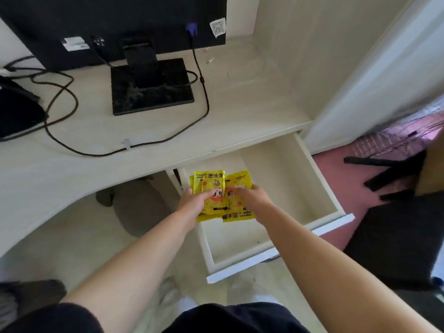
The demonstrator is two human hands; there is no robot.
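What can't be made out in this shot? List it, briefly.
Head view:
- Number of yellow packets: they overlap, and the left hand and right hand cover them.
- Grip of the right hand: fingertips blur against the packets.
- Back of the drawer: hidden under the desk.
- The dark object: cut off by the left edge.

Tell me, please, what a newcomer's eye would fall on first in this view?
The bright yellow hand-warmer packets stand out first, held by the left hand and right hand at the back left of the open drawer. Next comes the black monitor, seen from behind, standing on the pale desk above.
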